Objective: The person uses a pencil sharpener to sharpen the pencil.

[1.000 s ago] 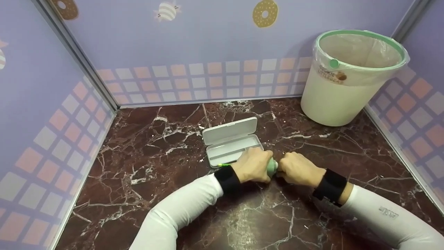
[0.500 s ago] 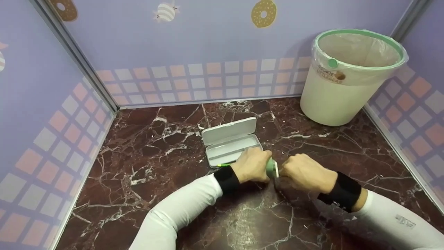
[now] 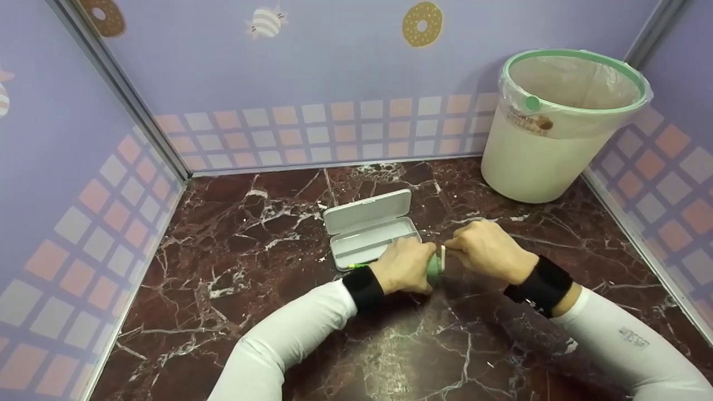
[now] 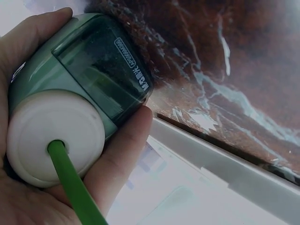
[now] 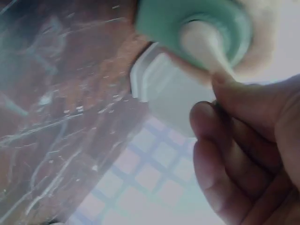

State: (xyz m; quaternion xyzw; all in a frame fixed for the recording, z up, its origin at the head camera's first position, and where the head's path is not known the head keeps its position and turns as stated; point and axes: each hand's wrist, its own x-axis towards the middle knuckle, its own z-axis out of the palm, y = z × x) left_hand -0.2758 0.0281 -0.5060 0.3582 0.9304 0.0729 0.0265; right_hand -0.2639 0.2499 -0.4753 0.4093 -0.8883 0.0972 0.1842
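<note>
A white bin [image 3: 557, 128] stands at the tabletop's [image 3: 250, 223] far right corner. Mid-table, beside the open case [image 3: 370, 228], my left hand [image 3: 404, 267] wraps the green sharpener [image 4: 79, 98] holding a pencil [image 4: 75, 187]; my right hand [image 3: 487, 256] pinches its crank [image 5: 206, 49].

Smooth pale-green plastic on the barrel-shaped pencil sharpener [image 4: 70, 93], with a glossy dark translucent window and a matt white plastic end cap; a smooth green pencil [image 4: 75, 187] in its hole. Matt white plastic on the open rectangular pencil case [image 3: 370, 229]. Polished dark red marble with white veins on the tabletop [image 3: 278, 334]. Thin crinkled clear film lining the cream plastic waste bin [image 3: 535, 150].
</note>
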